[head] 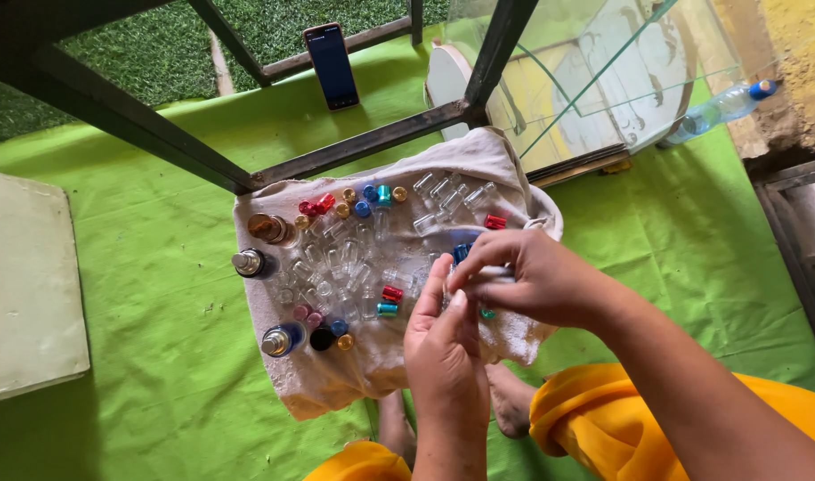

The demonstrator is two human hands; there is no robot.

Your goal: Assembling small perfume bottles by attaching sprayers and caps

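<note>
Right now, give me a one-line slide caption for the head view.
Two bare hands, left hand and right hand, meet over a beige cloth strewn with small clear glass vials.

— Where can we pass?
— Over the green mat [167,294] left of the cloth [336,383]; it lies bare there.
— And ahead?
— The dark metal frame [363,142] crosses just beyond the cloth, and small glass vials [336,263] and coloured caps [372,200] crowd its middle.

- A phone [331,66] stands propped upright against a dark metal frame bar [336,49] at the top of the view, on the green cloth [158,294]. It is a slim rectangle with a reddish-orange edge and a dark blue, unlit-looking screen.
- No packages, labels or signs are visible.
</note>
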